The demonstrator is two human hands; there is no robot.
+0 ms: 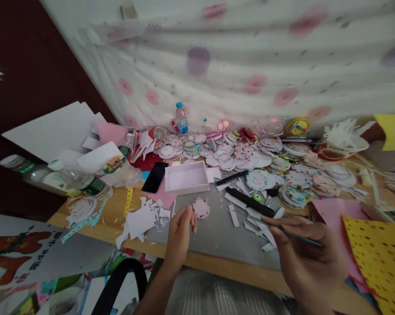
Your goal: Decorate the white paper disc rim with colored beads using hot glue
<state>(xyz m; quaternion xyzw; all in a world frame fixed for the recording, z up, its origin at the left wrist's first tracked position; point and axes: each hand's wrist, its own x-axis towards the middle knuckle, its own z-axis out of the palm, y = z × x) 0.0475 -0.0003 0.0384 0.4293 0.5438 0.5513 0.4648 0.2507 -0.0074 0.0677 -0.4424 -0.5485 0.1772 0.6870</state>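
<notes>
My left hand [181, 234] rests at the front of the grey mat [213, 243], its fingers curled together beside a small round paper disc [201, 208] with red dots on its rim. Whether anything is between those fingers is hidden. My right hand [302, 245] pinches thin metal tweezers [254, 218], which point left over white paper strips. A white open box [187, 190] stands behind the disc. Right of it lie a black pen-like stick [232, 177] and a thicker black tool [249, 202].
Decorated paper discs [243, 153] are heaped along the back. To the left are a phone [155, 177], paper scraps [141, 221] and bottles [94, 186]. A tub [341, 151] stands back right; yellow dotted sheets [377, 253] lie front right.
</notes>
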